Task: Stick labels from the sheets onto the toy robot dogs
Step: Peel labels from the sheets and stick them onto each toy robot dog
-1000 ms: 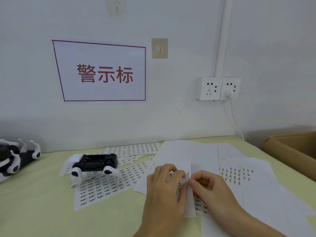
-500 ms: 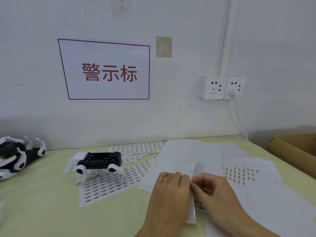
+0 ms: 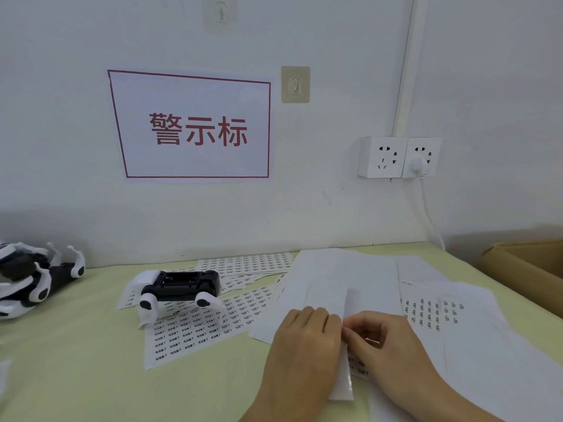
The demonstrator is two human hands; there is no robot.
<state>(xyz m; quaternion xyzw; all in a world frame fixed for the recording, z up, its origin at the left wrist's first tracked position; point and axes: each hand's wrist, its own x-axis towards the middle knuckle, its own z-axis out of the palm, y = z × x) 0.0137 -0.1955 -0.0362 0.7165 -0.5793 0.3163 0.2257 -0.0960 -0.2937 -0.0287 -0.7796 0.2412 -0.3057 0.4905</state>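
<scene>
Head camera view: two bare hands meet over a narrow strip of label backing (image 3: 342,388) at the near edge of a pale green desk (image 3: 76,360). The left hand (image 3: 304,342) lies knuckles-up with its fingers curled down onto the strip, pinning it. The right hand (image 3: 387,345) comes in from the right, thumb and forefinger drawn into a narrow pinch right at the strip's upper edge, touching the left fingertips. Whether a label is already caught in that grip cannot be told, as the fingers hide it.

The strip's long axis runs away from the person, toward the wall, and both hands work at its far end.

The nearest toy robot dog (image 3: 179,292), black-bodied with white legs, lies on its back up and to the left of the hands, on top of a printed label sheet (image 3: 195,327). Its long axis runs left to right, and its flat black underside faces up. It lies on the left hand's side and apart from both hands, so a label lifted by the right hand would likely have to cross over the left.

More toy dogs (image 3: 33,278) lie heaped at the far left edge. Loose white sheets (image 3: 344,275) spread behind the hands, and another label sheet (image 3: 426,312) sits just right of them.
</scene>
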